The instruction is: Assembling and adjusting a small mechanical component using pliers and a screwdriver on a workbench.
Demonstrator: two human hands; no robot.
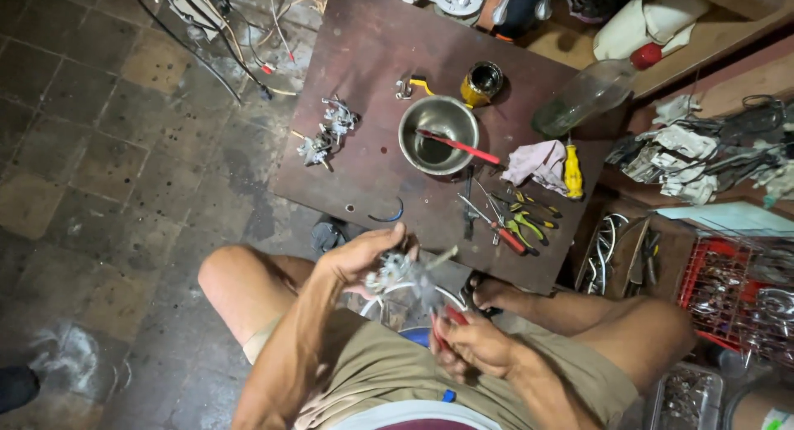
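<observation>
Below the low table's (372, 41) near edge, left hand (360, 256) grips a metal part (401, 273); right hand (471, 343) clasps red-handled pliers (442, 318) over the lap.

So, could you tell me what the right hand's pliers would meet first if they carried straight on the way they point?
The right hand holds red-handled pliers pointing up-left, so they would first meet the small metal part held in the left hand. They look almost touching, though depth is hard to judge.

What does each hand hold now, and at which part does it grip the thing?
The left hand grips a small grey metal part at its left end. The right hand holds red-handled pliers by the handles; their tip reaches that part.
</observation>
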